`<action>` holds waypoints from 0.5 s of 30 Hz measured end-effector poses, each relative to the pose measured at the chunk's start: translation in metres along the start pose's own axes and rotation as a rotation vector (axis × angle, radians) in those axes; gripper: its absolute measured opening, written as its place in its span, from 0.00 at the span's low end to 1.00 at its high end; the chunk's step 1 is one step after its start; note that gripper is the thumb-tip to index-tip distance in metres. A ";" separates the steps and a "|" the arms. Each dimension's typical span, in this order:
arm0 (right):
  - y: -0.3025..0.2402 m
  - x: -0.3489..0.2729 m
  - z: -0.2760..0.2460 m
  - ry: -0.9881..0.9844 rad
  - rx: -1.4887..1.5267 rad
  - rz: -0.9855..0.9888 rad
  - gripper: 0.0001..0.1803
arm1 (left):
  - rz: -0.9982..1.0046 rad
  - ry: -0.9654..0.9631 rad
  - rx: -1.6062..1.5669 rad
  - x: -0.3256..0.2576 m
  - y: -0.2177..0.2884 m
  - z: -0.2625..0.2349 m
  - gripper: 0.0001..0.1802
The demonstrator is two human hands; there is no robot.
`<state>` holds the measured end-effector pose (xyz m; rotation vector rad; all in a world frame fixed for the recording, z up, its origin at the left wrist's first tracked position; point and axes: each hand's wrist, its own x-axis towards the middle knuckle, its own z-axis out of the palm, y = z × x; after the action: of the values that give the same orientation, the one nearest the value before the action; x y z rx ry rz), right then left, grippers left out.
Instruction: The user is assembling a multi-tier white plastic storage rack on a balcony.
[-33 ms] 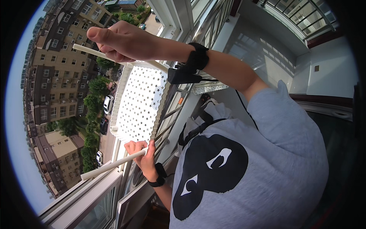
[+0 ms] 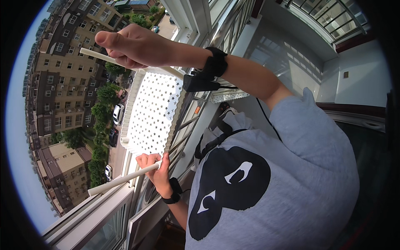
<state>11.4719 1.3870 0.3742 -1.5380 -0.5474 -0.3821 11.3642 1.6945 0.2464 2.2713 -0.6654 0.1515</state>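
Note:
A white panel (image 2: pixel 152 112) with dark star prints and a scalloped raised edge spans the window ledge between my arms. White rods stick out at its two ends. My left hand (image 2: pixel 155 168) is closed around the near end of the lower white rod (image 2: pixel 123 179), at the panel's corner. Higher up, my right hand (image 2: pixel 129 46) is curled into a fist with the thumb forward. It passes in front of the upper white rod (image 2: pixel 96 54) and hides part of it. What its fingers hold, if anything, is hidden. Each wrist wears a black band.
Metal railings (image 2: pixel 233 31) run along the window, with a white window frame (image 2: pixel 191 18) above. An open window sash (image 2: pixel 108 225) is at lower left. Outside, far below, are parked cars (image 2: pixel 118 113), trees and buildings (image 2: pixel 66 83). A second star-printed piece (image 2: pixel 229 98) lies behind the railing.

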 end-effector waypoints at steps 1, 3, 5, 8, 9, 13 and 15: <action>0.001 0.000 -0.002 -0.005 0.000 0.001 0.36 | -0.014 0.003 -0.005 0.002 0.001 0.001 0.16; 0.012 -0.002 -0.011 -0.050 0.014 0.048 0.36 | -0.003 0.000 0.005 0.003 -0.001 0.002 0.16; 0.022 -0.016 -0.018 -0.079 0.027 0.100 0.37 | 0.015 -0.018 0.014 0.004 -0.005 0.002 0.16; 0.025 -0.067 -0.038 0.382 -0.418 -0.102 0.34 | 0.022 0.012 0.011 -0.002 -0.011 0.002 0.17; 0.023 -0.090 -0.060 0.535 -0.511 -0.172 0.32 | 0.024 0.018 0.007 -0.002 -0.009 0.003 0.19; 0.077 -0.235 -0.151 1.086 -0.275 0.247 0.18 | 0.016 0.055 0.060 0.005 -0.004 0.007 0.28; 0.155 -0.358 -0.179 1.064 -0.519 0.708 0.15 | 0.081 0.025 0.086 0.015 -0.008 0.017 0.30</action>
<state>11.2797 1.1737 0.0549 -1.6314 0.9661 -0.7299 11.3794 1.6812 0.2336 2.3212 -0.7506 0.2516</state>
